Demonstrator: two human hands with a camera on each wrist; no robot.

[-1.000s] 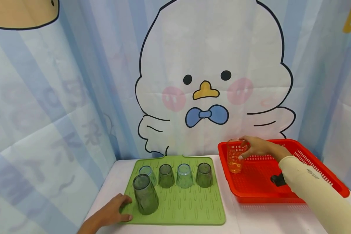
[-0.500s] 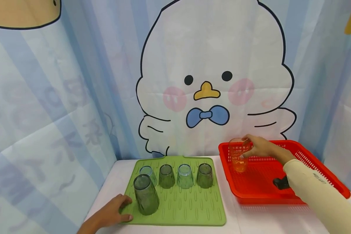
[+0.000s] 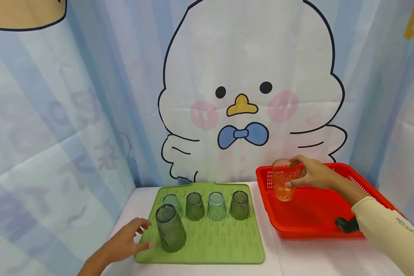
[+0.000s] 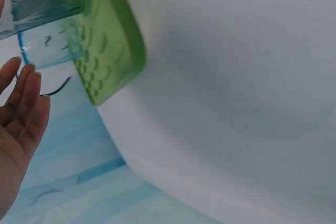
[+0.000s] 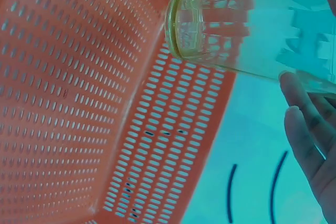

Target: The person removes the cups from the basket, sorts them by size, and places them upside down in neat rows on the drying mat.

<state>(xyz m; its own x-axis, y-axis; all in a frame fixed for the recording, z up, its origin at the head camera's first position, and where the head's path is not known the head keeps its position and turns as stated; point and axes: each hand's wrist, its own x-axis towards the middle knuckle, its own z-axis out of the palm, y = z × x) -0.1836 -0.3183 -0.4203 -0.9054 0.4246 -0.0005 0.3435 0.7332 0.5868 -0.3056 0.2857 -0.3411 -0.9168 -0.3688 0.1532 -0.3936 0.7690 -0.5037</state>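
My right hand (image 3: 314, 173) grips a tall clear drinking glass (image 3: 283, 186) near its rim, thumb on the near side. The glass is over the left part of the red basket (image 3: 310, 232); whether its base touches the basket floor I cannot tell. In the right wrist view the glass (image 5: 252, 30) has a yellowish base edge, and part of the hand is out of frame. My left hand (image 3: 125, 239) holds nothing, its fingers spread apart by the left edge of a green drying mat (image 3: 224, 245). Nearest to it on the mat stands a tall dark grey glass (image 3: 171, 230), narrower end up.
Along the mat's back stand short glasses: a bluish one (image 3: 172, 203), a dark one (image 3: 194, 207), a pale one (image 3: 216, 207) and another dark one (image 3: 240, 206). A patterned curtain (image 3: 248, 69) hangs behind the white table (image 3: 272, 257).
My right hand and the clear glass have shifted slightly right and upward inside the basket. My left hand has drawn back left from the mat's edge, its fingers spreading.
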